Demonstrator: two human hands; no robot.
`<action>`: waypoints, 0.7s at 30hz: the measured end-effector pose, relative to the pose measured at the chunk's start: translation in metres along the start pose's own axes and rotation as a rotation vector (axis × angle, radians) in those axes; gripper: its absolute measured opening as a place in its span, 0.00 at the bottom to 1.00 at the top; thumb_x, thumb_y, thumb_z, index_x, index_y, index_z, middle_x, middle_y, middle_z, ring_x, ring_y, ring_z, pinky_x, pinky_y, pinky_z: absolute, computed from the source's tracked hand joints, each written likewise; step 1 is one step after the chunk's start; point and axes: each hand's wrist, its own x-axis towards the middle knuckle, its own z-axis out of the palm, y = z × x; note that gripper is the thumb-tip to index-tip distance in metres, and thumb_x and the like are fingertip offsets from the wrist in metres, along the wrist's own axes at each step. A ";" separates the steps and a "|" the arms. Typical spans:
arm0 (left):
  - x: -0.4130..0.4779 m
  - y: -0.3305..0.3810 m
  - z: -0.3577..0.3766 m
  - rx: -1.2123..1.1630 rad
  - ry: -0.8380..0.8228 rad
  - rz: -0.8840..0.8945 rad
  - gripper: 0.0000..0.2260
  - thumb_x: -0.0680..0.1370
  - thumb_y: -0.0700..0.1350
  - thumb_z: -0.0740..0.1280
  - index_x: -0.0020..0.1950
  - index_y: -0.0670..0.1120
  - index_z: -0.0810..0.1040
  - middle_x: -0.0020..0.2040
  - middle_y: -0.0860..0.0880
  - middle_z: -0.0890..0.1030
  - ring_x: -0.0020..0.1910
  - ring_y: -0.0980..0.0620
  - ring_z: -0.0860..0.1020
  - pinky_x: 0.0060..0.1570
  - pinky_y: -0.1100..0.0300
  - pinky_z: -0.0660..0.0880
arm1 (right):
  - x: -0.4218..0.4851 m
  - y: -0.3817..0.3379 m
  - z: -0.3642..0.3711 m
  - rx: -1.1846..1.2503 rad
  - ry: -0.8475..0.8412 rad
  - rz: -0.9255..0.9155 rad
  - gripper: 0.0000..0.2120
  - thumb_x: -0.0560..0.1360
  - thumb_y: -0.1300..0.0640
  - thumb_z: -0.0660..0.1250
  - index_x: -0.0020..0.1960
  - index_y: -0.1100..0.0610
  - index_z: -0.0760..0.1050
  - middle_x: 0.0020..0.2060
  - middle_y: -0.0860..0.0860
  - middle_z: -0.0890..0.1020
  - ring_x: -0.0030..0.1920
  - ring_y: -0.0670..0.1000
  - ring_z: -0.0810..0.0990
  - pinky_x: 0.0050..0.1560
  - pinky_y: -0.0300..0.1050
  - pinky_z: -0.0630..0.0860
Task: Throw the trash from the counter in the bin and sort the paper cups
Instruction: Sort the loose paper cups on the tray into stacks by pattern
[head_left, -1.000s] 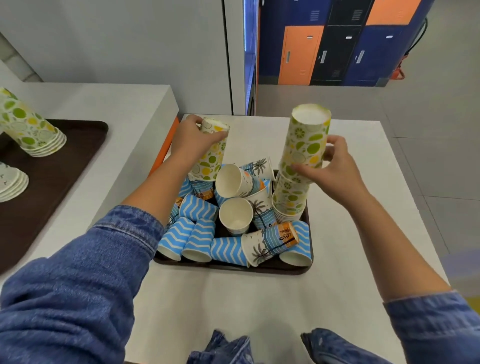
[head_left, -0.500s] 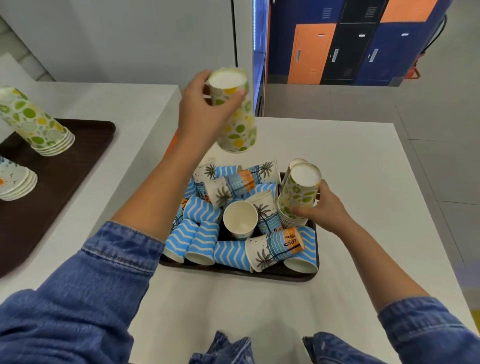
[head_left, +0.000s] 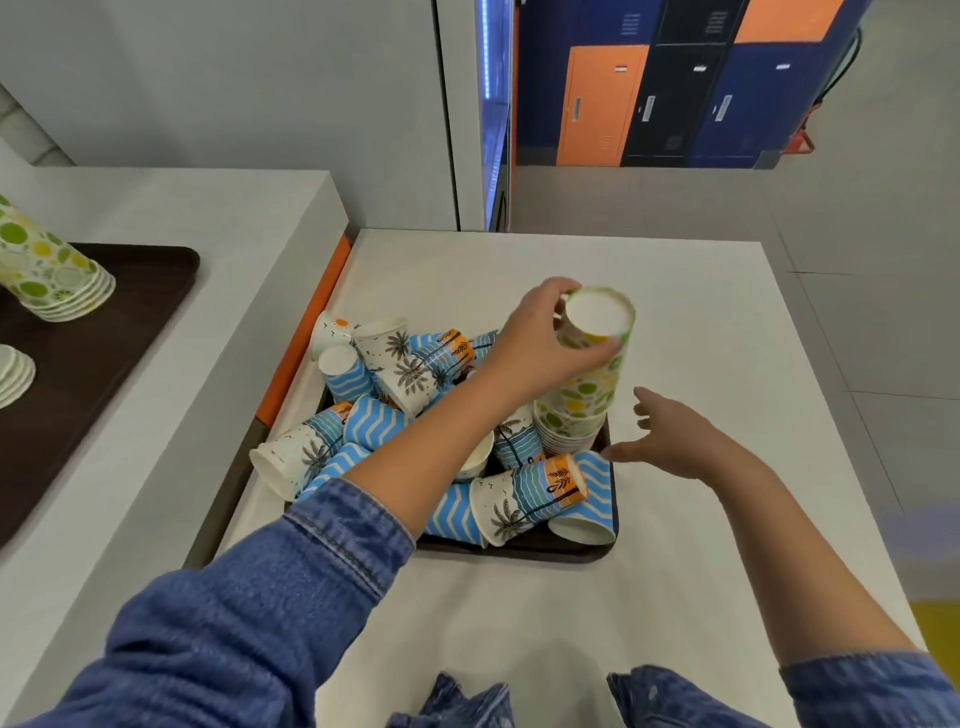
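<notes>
On the white table (head_left: 519, 634), a dark tray (head_left: 519, 552) is sitting towards the left edge, and a jumble of paper cups is lying in it. At the tray's near edge, a palm-print cup (head_left: 524, 500) is lying on its side across blue wave cups (head_left: 374, 422). Just off the tray's right edge, the right hand (head_left: 670, 439) is hovering with its fingers spread and holding nothing. In the tray's far right corner, a stack of citrus-print cups (head_left: 569, 423) is standing upside down. The left hand (head_left: 540, 353) is reaching across the tray and gripping the top citrus cup (head_left: 597, 345) near its base. That cup is tilting over the stack, and whether it is fully seated cannot be told. On the left counter (head_left: 234, 208), a second tray (head_left: 104, 338) is carrying another citrus stack (head_left: 47, 270) on its side. Coloured lockers (head_left: 675, 93) are standing beyond.
</notes>
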 end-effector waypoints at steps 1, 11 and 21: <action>-0.001 -0.006 0.004 0.031 -0.025 -0.012 0.30 0.68 0.54 0.75 0.66 0.48 0.68 0.62 0.48 0.73 0.56 0.51 0.74 0.53 0.57 0.75 | -0.003 -0.002 -0.001 -0.048 -0.005 0.020 0.50 0.66 0.43 0.76 0.77 0.57 0.51 0.72 0.55 0.66 0.70 0.54 0.68 0.64 0.49 0.70; 0.000 -0.024 0.000 0.172 -0.136 -0.078 0.36 0.64 0.59 0.76 0.67 0.49 0.67 0.63 0.50 0.72 0.60 0.53 0.71 0.53 0.59 0.69 | -0.052 -0.044 0.010 -0.274 0.068 -0.180 0.18 0.69 0.43 0.71 0.54 0.52 0.80 0.50 0.48 0.82 0.49 0.48 0.79 0.43 0.40 0.72; 0.023 -0.082 -0.078 0.860 0.047 -0.216 0.30 0.73 0.60 0.68 0.69 0.45 0.70 0.65 0.44 0.73 0.65 0.43 0.67 0.61 0.49 0.65 | -0.034 -0.043 0.064 -0.648 0.089 -0.454 0.42 0.63 0.41 0.74 0.72 0.47 0.60 0.63 0.49 0.70 0.63 0.54 0.67 0.61 0.50 0.67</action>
